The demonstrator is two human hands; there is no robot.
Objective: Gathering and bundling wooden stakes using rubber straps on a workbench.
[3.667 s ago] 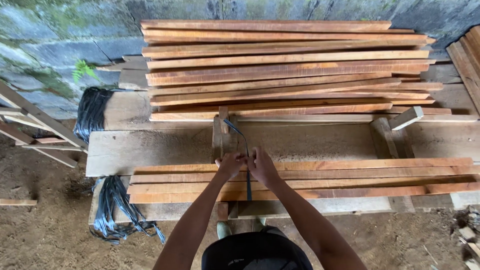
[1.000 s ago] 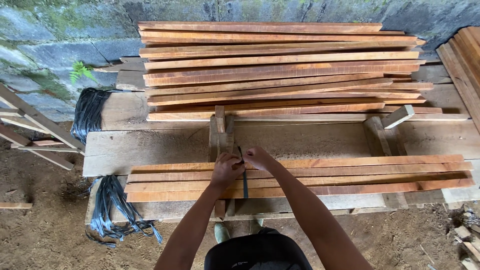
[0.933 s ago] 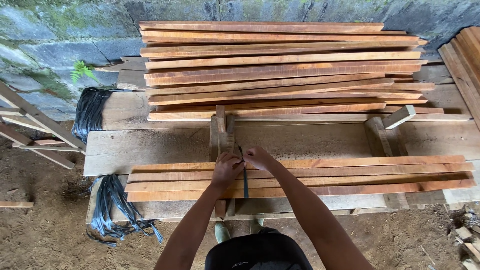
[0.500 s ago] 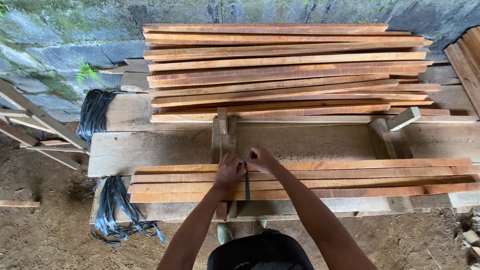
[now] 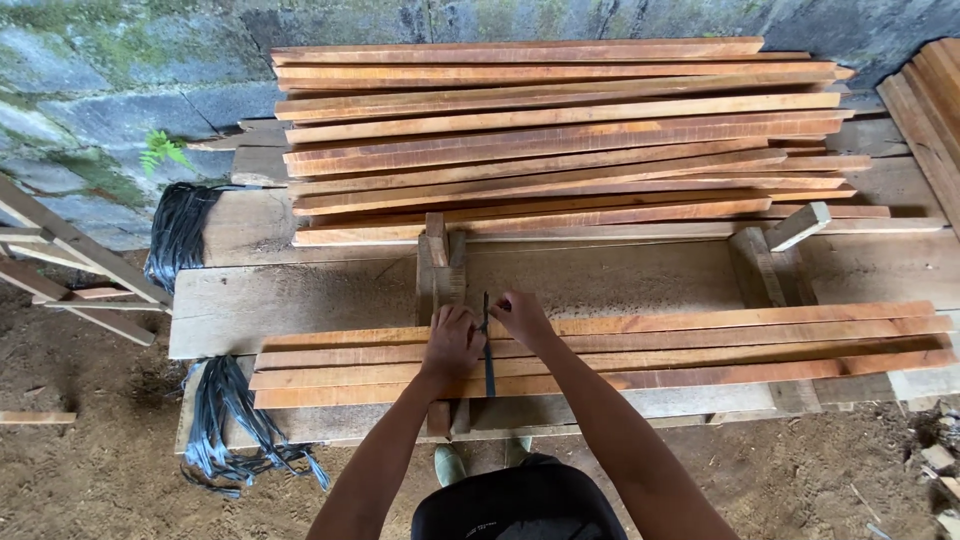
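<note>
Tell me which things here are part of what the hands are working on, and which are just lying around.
In use:
left hand
right hand
dark strap between them
near slat bundle it wraps
upright wood jig

Lying about:
big slat stack
black strap bunches
loose wood block
timber frame at left

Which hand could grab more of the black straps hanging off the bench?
Probably the left hand: the hanging black straps lie on its side. The right hand would have to cross over.
</note>
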